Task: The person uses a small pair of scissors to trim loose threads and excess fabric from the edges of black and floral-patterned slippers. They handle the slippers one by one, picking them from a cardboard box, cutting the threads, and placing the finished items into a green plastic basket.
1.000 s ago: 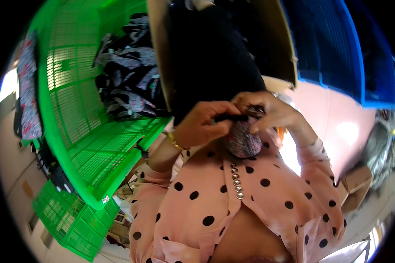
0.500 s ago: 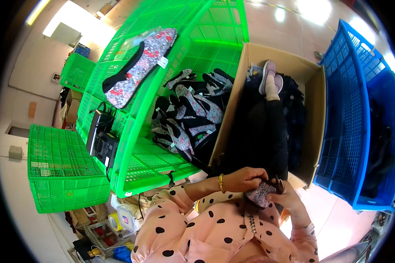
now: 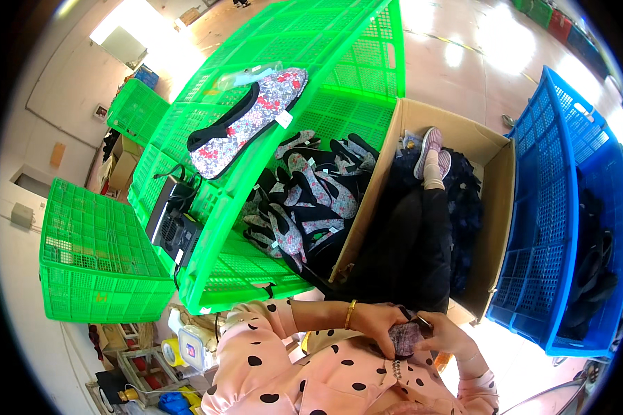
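Observation:
In front of my chest, my left hand [image 3: 386, 326] is closed on a mottled grey-pink cloth shoe [image 3: 405, 339] with a dark edge; only part of it shows. My right hand [image 3: 448, 337] grips its other side, with a small dark object [image 3: 422, 321] by the fingers that I cannot make out. A floral cloth shoe with black trim [image 3: 259, 117] and a white tag lies across the green crate's top [image 3: 311, 90]. Inside that crate is a heap of similar floral and black shoes [image 3: 318, 194].
My legs stretch into a cardboard box [image 3: 495, 207] holding dark items. To the right stands a blue crate [image 3: 536, 235] with black items inside. A black device with a cable [image 3: 176, 225] sits on the green crate's left side. Another green crate [image 3: 97, 256] is further left.
Both hands have moved a little lower in view with the shoe. My left hand's fingers now wrap the shoe's near side, where before they pinched at its top. The whole view has shifted slightly.

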A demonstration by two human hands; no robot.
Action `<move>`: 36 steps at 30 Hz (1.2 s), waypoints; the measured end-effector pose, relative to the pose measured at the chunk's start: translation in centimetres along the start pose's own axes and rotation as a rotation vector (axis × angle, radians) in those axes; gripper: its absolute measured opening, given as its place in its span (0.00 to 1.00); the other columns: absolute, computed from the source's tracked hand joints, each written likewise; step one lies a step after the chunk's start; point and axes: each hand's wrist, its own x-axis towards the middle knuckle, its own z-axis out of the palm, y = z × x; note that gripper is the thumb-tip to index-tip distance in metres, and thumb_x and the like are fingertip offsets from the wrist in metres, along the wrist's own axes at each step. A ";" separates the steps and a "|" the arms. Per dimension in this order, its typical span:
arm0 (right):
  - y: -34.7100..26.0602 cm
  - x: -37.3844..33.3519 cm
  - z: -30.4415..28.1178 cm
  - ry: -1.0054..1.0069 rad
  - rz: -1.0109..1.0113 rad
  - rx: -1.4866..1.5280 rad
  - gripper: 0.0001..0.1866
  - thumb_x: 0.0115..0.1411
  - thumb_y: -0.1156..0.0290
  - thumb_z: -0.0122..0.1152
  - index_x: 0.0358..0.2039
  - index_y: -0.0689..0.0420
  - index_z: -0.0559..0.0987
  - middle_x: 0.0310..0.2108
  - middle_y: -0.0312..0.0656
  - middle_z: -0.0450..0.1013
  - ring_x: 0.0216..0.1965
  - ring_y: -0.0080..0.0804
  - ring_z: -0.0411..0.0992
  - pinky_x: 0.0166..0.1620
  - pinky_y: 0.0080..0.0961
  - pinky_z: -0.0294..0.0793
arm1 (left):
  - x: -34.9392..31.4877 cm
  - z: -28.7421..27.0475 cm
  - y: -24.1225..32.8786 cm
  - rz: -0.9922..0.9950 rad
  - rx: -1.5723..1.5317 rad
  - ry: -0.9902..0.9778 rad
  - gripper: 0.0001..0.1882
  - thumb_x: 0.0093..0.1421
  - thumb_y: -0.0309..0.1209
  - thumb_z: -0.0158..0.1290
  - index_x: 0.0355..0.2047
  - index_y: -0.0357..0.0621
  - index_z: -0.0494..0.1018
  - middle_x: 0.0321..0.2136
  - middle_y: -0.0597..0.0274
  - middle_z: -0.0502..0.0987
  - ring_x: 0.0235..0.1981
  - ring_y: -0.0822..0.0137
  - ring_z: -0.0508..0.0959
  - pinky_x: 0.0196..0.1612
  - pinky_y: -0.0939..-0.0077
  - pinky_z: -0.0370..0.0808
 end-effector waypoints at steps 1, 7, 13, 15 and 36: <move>-0.1 -0.1 -0.1 -0.029 -0.015 0.093 0.25 0.48 0.70 0.76 0.44 0.65 0.75 0.36 0.38 0.73 0.39 0.19 0.67 0.43 0.19 0.69 | 0.1 0.1 -0.3 -0.022 -0.077 0.002 0.22 0.42 0.30 0.69 0.37 0.35 0.76 0.31 0.64 0.79 0.34 0.76 0.77 0.40 0.79 0.74; -0.9 -0.2 0.0 0.025 0.183 0.051 0.32 0.46 0.73 0.77 0.51 0.65 0.73 0.41 0.39 0.72 0.44 0.20 0.66 0.50 0.19 0.67 | 0.8 -1.0 -0.7 0.124 -0.292 0.117 0.20 0.40 0.24 0.67 0.36 0.34 0.77 0.31 0.61 0.80 0.31 0.74 0.77 0.39 0.81 0.75; 0.8 2.2 -0.3 0.396 -0.062 -0.158 0.11 0.51 0.75 0.71 0.30 0.60 0.75 0.22 0.36 0.71 0.22 0.26 0.68 0.28 0.22 0.68 | 1.0 -3.0 0.0 0.269 0.127 0.508 0.10 0.45 0.26 0.59 0.30 0.38 0.75 0.23 0.60 0.76 0.24 0.71 0.74 0.30 0.75 0.71; 1.5 3.0 -0.7 0.576 -0.179 -0.539 0.11 0.50 0.76 0.69 0.27 0.59 0.73 0.20 0.42 0.71 0.20 0.34 0.70 0.26 0.25 0.68 | 1.5 -3.4 -0.1 0.357 0.498 0.739 0.10 0.45 0.26 0.58 0.29 0.39 0.74 0.23 0.52 0.75 0.23 0.61 0.76 0.30 0.71 0.72; 3.7 3.2 -2.4 1.165 -0.207 -1.285 0.19 0.47 0.71 0.67 0.39 0.54 0.71 0.15 0.37 0.67 0.18 0.36 0.70 0.26 0.30 0.68 | 5.4 -8.8 -0.3 0.662 0.806 0.854 0.13 0.42 0.13 0.55 0.28 0.38 0.67 0.25 0.55 0.67 0.25 0.55 0.72 0.29 0.71 0.69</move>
